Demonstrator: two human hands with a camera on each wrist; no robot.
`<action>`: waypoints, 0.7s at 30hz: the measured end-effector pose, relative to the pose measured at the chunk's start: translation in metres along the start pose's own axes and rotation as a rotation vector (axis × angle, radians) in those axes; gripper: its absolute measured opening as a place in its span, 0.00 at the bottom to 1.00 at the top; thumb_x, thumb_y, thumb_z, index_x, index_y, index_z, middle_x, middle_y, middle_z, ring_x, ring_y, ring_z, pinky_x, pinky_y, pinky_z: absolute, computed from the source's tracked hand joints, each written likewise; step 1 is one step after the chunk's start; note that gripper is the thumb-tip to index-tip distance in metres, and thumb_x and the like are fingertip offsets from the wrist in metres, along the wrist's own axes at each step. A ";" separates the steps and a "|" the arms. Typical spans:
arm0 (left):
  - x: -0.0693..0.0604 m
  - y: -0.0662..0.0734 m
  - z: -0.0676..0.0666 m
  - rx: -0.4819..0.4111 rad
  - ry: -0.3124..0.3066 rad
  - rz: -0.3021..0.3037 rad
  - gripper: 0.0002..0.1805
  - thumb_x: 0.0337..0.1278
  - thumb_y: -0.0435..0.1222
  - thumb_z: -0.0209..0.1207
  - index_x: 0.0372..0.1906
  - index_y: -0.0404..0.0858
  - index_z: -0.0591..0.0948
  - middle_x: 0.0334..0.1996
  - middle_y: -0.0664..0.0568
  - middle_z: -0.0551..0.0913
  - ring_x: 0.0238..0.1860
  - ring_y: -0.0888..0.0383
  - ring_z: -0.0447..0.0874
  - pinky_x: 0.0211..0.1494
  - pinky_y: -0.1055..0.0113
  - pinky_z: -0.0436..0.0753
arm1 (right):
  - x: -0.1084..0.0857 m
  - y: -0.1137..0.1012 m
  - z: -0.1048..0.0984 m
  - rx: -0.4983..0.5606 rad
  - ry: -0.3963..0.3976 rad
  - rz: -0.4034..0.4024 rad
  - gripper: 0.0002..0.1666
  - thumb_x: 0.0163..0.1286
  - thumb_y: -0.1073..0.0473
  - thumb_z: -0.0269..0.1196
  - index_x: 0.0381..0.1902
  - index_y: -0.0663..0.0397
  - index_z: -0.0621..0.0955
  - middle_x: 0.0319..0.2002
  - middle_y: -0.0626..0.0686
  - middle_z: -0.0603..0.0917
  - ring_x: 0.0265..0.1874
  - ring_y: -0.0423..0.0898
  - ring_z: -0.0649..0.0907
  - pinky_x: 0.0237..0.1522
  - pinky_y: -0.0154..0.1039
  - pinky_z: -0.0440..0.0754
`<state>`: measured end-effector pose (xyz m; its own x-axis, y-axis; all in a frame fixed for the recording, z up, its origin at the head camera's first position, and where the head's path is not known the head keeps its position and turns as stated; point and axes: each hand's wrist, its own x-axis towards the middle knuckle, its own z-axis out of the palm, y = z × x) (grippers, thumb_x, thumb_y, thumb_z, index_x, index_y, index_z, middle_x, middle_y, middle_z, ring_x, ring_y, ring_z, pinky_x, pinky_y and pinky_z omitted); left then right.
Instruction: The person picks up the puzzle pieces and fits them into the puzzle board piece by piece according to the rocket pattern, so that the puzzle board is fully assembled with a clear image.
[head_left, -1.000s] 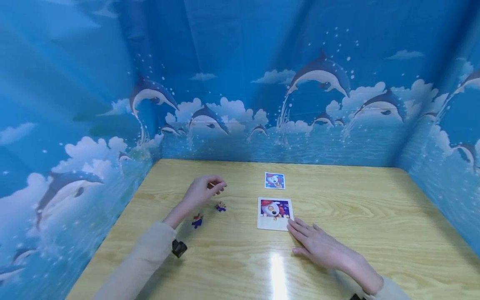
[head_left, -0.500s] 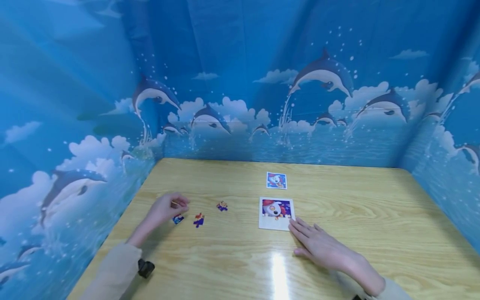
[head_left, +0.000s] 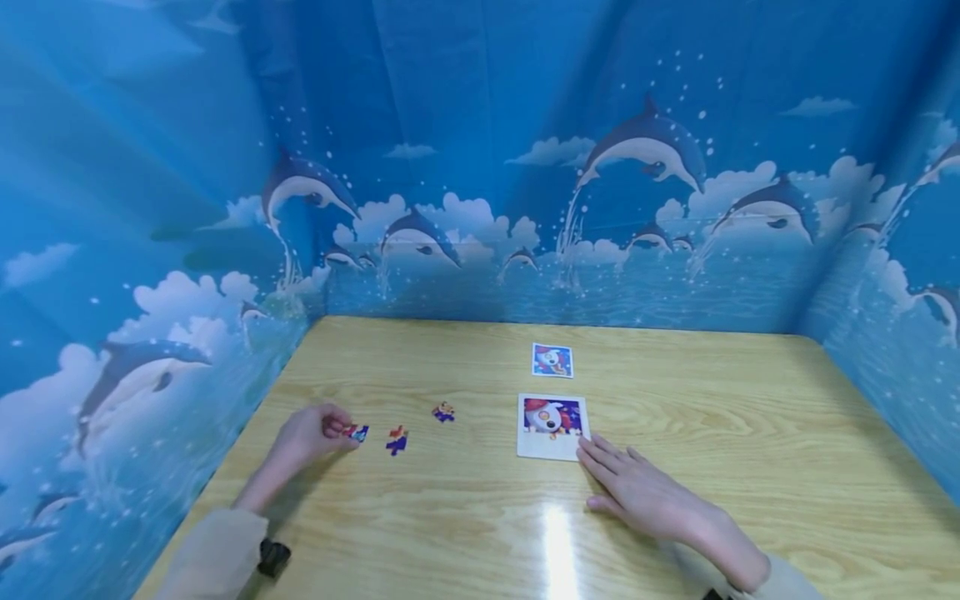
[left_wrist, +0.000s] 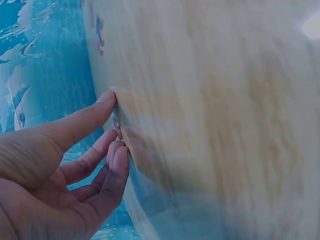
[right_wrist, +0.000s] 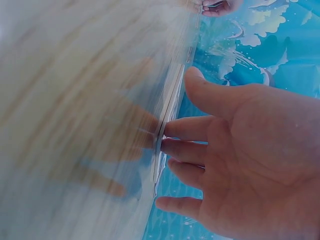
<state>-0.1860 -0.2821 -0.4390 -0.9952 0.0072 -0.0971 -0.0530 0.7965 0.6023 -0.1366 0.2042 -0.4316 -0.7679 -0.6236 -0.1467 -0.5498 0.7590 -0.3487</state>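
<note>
My left hand [head_left: 307,435] is at the left of the table, its thumb and fingertips at the edges of a red and blue jigsaw puzzle piece [head_left: 357,432]. The left wrist view shows the thumb and fingers pinching that thin piece [left_wrist: 116,121] at the tabletop. My right hand [head_left: 637,492] lies with straight fingers, their tips touching the lower right corner of a white-framed puzzle board [head_left: 551,447]. Joined pieces fill the board's upper part; its lower strip is bare white. In the right wrist view, the right hand's fingertips [right_wrist: 172,129] meet the board's edge.
Two loose puzzle pieces lie between the left hand and the board: an orange and purple one [head_left: 397,440] and a smaller-looking one [head_left: 443,412]. Behind the board lies a small picture card [head_left: 552,361]. A blue dolphin-print curtain [head_left: 480,250] surrounds the wooden table [head_left: 465,517].
My left hand has moved left and toward me, from above the middle piece to the leftmost piece, which it now pinches. The right hand has stayed at the board.
</note>
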 end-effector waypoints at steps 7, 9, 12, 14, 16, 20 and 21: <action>0.001 0.001 0.000 0.008 0.003 -0.027 0.19 0.49 0.37 0.75 0.44 0.31 0.83 0.34 0.48 0.85 0.35 0.56 0.82 0.40 0.61 0.85 | 0.000 0.000 0.000 0.004 0.001 0.000 0.40 0.79 0.42 0.53 0.76 0.65 0.63 0.78 0.64 0.58 0.76 0.65 0.57 0.71 0.71 0.57; 0.001 0.001 0.000 0.013 0.003 -0.027 0.18 0.50 0.36 0.75 0.43 0.32 0.84 0.34 0.48 0.85 0.35 0.56 0.82 0.39 0.61 0.85 | 0.000 0.000 0.000 0.004 0.006 -0.002 0.40 0.79 0.42 0.53 0.76 0.65 0.63 0.77 0.64 0.58 0.76 0.65 0.58 0.70 0.71 0.57; 0.002 0.002 0.001 0.032 -0.002 -0.026 0.17 0.52 0.37 0.74 0.44 0.32 0.84 0.35 0.48 0.85 0.36 0.55 0.82 0.40 0.61 0.85 | -0.001 -0.001 0.000 0.005 0.009 -0.005 0.40 0.79 0.42 0.53 0.76 0.65 0.63 0.77 0.64 0.59 0.76 0.65 0.58 0.70 0.71 0.57; 0.003 0.004 0.001 0.056 0.001 -0.028 0.19 0.52 0.39 0.74 0.45 0.32 0.83 0.36 0.47 0.85 0.36 0.54 0.82 0.41 0.59 0.85 | -0.001 -0.001 0.000 0.005 0.010 -0.005 0.40 0.79 0.42 0.53 0.76 0.65 0.63 0.77 0.64 0.59 0.76 0.65 0.58 0.70 0.71 0.57; 0.004 0.006 0.001 0.077 0.006 -0.029 0.21 0.52 0.40 0.74 0.46 0.31 0.83 0.37 0.46 0.85 0.37 0.54 0.82 0.42 0.58 0.85 | -0.001 -0.001 0.000 0.004 0.011 -0.005 0.40 0.79 0.43 0.53 0.76 0.65 0.63 0.77 0.64 0.59 0.76 0.65 0.58 0.70 0.71 0.58; 0.006 0.009 0.002 0.082 -0.003 -0.040 0.21 0.50 0.40 0.75 0.45 0.33 0.83 0.36 0.47 0.85 0.37 0.54 0.83 0.42 0.57 0.85 | -0.001 -0.001 0.000 0.005 0.009 -0.001 0.40 0.79 0.43 0.53 0.76 0.65 0.63 0.78 0.64 0.58 0.76 0.65 0.57 0.71 0.71 0.58; 0.006 0.010 0.002 0.076 -0.011 -0.033 0.19 0.50 0.39 0.75 0.44 0.33 0.84 0.36 0.48 0.85 0.37 0.54 0.83 0.42 0.57 0.85 | -0.001 -0.001 0.000 0.005 0.008 0.000 0.40 0.79 0.43 0.53 0.76 0.65 0.63 0.78 0.64 0.58 0.76 0.65 0.57 0.71 0.71 0.58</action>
<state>-0.1923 -0.2730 -0.4356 -0.9921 -0.0138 -0.1246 -0.0791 0.8402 0.5364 -0.1352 0.2039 -0.4308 -0.7706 -0.6219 -0.1394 -0.5479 0.7581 -0.3536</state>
